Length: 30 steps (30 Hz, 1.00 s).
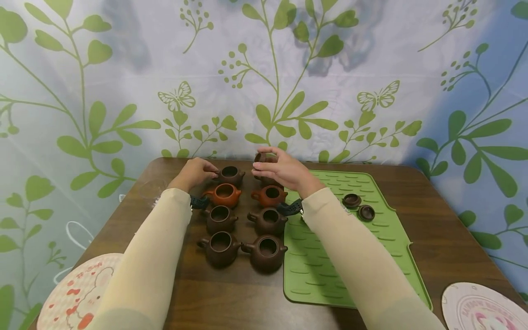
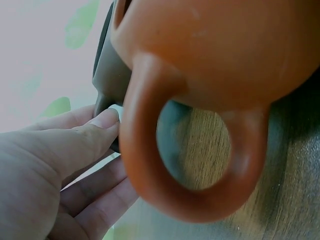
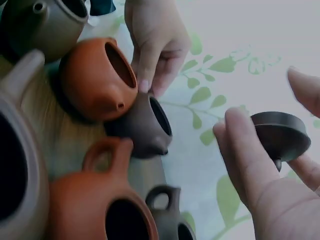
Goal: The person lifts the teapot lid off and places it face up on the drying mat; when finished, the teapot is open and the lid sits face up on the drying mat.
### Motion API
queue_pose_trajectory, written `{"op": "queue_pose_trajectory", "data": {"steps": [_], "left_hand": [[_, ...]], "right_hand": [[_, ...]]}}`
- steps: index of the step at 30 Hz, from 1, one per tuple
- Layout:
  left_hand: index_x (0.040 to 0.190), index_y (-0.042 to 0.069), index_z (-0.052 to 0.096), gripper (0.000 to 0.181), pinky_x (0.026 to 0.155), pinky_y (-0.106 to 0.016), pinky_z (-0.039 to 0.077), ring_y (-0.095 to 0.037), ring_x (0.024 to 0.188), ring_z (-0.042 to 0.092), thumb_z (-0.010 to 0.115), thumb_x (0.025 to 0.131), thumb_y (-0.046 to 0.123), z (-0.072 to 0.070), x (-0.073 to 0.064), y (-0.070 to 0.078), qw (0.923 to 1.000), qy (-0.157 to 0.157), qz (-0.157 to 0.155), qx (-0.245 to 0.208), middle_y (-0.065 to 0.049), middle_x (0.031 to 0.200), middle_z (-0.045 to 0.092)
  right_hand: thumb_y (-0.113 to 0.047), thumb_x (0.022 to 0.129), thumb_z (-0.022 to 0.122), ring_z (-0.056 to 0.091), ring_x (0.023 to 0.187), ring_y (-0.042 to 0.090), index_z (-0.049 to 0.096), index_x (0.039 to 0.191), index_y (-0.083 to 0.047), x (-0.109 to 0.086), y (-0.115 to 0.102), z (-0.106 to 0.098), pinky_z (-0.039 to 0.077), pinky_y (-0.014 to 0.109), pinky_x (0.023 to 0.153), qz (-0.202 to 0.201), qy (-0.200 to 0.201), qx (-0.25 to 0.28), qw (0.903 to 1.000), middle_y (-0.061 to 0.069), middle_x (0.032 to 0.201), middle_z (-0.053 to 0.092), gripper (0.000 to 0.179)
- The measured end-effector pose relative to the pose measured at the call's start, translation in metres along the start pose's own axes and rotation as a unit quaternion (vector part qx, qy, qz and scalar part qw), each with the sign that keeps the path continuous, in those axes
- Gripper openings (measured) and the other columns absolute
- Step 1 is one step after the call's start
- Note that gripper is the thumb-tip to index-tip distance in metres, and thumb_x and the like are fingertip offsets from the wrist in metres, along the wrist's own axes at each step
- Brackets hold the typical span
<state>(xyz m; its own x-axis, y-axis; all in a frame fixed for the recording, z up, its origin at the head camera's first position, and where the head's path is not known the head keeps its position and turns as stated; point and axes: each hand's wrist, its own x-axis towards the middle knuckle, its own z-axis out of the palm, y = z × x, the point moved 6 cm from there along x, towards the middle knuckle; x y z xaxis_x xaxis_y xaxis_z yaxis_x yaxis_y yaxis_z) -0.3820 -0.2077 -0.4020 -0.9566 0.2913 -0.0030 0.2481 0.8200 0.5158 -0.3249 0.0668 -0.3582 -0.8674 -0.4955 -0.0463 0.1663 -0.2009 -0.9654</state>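
Note:
At the back left of the table my left hand pinches the handle of a dark brown teapot that has no lid on. In the left wrist view the big handle of an orange teapot partly covers those fingers. My right hand holds a small dark teapot lid between thumb and fingers, raised above the back right teapot, with its knob pointing down in the right wrist view. Just in front of the hands sit two lidless orange teapots, one left and one right.
Several dark open teapots, such as a front left one and a front right one, stand in two columns. Right of them lies a green mat bearing dark lids. Round mats lie at the left and right corners.

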Motion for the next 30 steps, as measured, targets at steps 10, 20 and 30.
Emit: {"op": "queue_pose_trajectory", "data": {"steps": [10,20,30], "left_hand": [[0.121,0.003,0.080,0.022,0.102,-0.054,0.049,-0.038,0.120,0.063,0.074,0.102,0.013,-0.001,0.005,-0.004,0.9999,0.002,0.012,0.001,-0.012,0.113,0.077],[0.122,0.003,0.079,0.022,0.103,-0.055,0.048,-0.039,0.122,0.062,0.073,0.102,0.012,-0.003,0.003,-0.006,0.9999,-0.002,0.009,-0.007,-0.013,0.114,0.076],[0.119,0.002,0.080,0.021,0.105,-0.055,0.047,-0.037,0.120,0.064,0.073,0.102,0.011,-0.004,0.007,-0.003,0.9996,-0.001,0.025,-0.008,-0.012,0.111,0.077]], "right_hand": [[0.009,0.097,0.072,0.062,0.119,0.041,0.045,0.155,-0.009,-0.016,-0.014,-0.035,0.048,0.049,0.106,0.024,0.029,-0.099,0.9944,0.023,0.144,0.046,0.066],[0.002,0.103,0.067,0.057,0.125,0.047,0.044,0.155,-0.006,-0.040,-0.023,-0.081,0.054,0.044,0.098,0.034,0.038,-0.189,0.9807,0.028,0.138,0.049,0.058],[-0.008,0.103,0.071,0.052,0.128,0.041,0.045,0.155,-0.002,-0.069,-0.024,-0.125,0.040,0.060,0.110,0.054,0.069,-0.306,0.9480,0.026,0.149,0.044,0.058]]}}
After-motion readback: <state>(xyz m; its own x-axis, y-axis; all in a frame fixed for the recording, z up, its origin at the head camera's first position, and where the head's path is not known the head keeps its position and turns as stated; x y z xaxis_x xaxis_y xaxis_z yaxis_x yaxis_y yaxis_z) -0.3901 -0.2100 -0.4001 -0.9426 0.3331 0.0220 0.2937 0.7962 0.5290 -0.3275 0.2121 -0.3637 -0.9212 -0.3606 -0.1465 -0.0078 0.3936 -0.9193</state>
